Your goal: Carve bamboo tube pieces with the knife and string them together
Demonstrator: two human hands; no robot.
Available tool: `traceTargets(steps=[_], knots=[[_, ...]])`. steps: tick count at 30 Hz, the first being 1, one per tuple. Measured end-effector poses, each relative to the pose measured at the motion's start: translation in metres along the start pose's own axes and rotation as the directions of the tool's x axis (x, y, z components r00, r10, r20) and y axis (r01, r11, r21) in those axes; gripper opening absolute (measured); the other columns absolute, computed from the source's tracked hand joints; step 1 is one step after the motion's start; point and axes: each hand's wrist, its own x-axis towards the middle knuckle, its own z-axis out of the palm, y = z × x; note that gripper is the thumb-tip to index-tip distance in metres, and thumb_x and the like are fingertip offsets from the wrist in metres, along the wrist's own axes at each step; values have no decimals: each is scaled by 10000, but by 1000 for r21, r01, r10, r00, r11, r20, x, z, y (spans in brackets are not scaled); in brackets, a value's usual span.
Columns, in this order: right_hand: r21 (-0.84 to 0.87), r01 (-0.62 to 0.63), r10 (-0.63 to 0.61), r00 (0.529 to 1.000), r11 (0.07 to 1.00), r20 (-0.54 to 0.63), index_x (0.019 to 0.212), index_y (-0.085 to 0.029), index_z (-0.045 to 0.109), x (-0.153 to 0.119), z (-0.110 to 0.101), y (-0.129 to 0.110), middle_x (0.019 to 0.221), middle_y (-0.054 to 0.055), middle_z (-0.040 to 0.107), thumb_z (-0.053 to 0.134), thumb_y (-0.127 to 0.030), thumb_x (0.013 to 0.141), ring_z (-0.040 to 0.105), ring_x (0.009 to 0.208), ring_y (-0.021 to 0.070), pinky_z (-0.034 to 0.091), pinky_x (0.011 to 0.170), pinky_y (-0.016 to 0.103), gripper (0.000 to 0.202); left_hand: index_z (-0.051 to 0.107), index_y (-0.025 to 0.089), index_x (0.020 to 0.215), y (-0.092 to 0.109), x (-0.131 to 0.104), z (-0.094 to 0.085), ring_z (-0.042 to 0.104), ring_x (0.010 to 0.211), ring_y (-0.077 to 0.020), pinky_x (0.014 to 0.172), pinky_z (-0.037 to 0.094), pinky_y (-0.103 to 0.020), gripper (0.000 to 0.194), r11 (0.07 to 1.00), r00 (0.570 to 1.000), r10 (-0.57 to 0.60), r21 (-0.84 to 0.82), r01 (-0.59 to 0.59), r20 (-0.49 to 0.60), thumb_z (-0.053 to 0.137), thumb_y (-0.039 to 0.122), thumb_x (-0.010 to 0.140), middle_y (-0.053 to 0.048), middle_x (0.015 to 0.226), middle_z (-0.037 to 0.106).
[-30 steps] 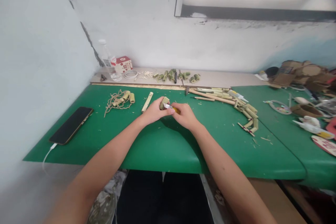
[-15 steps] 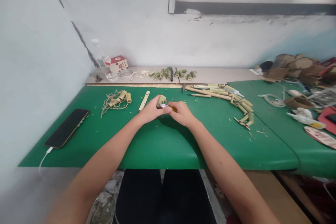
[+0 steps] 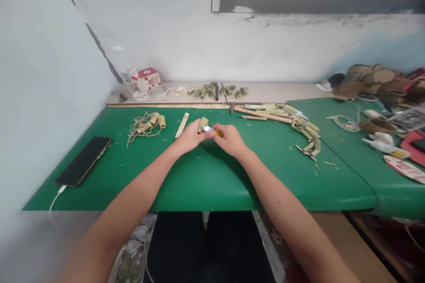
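My left hand (image 3: 190, 138) is closed around a short green bamboo piece (image 3: 203, 123), held just above the table. In my right hand (image 3: 229, 139) is a utility knife (image 3: 218, 132) with a yellow handle. Its silvery blade (image 3: 207, 128) lies against or very near the bamboo piece, and my left thumb is beside it. Fingers hide much of both things. Just left of my left hand lies a flat bamboo strip (image 3: 182, 125) with dark marks on it.
Bamboo tubes tangled in twine (image 3: 144, 126) and a phone (image 3: 84, 161) on a cable lie left. A hammer (image 3: 262, 114), sticks and joined bamboo pieces (image 3: 311, 134) lie right. Along the back board (image 3: 272, 90) stand cut bamboo sections (image 3: 208, 90), a bottle (image 3: 135, 80) and a small box (image 3: 148, 78).
The knife blade has turned a little and now shows more plainly against the bamboo piece. Both hands stay nearly in place, and the view has shifted slightly.
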Motion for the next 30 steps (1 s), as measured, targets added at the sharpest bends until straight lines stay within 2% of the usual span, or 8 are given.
traceTargets(steps=[5,11,16,24,30], knots=[[48,33,-33,999,998,-2,744,-218,570,1,0,3,630,-8,523,544,-441,956,408,608,154,254,621,300,309,544,192,1015,7,-3,5,500,748,-133,689,425,-265,688,994,1000,7,-105,-10,-26,912,679,697,28,854,563],[117,104,-109,993,988,44,722,-209,557,0,0,7,614,-24,505,542,-393,949,417,596,140,267,620,292,293,547,199,1098,19,-8,4,554,763,-139,705,464,-267,745,982,999,-32,-187,34,14,974,589,629,33,880,576],[148,116,-126,990,982,60,723,-206,561,-1,1,7,611,-32,492,550,-386,942,402,585,131,265,615,288,283,554,192,1108,20,-8,2,552,767,-135,709,459,-266,721,984,998,-31,-172,40,56,963,572,652,30,891,581],[98,99,-104,993,990,51,733,-205,572,-1,0,6,632,-10,541,546,-427,957,436,600,142,266,625,296,316,575,184,1084,9,-6,-2,514,757,-134,706,438,-270,621,997,998,6,-72,-1,62,919,576,746,27,873,564],[67,98,-102,993,993,57,774,-205,599,-1,0,9,655,-5,563,553,-468,991,448,612,147,258,628,294,344,548,186,1015,10,-5,-3,506,773,-146,723,427,-283,640,999,999,7,-34,-6,50,894,648,738,28,850,544]])
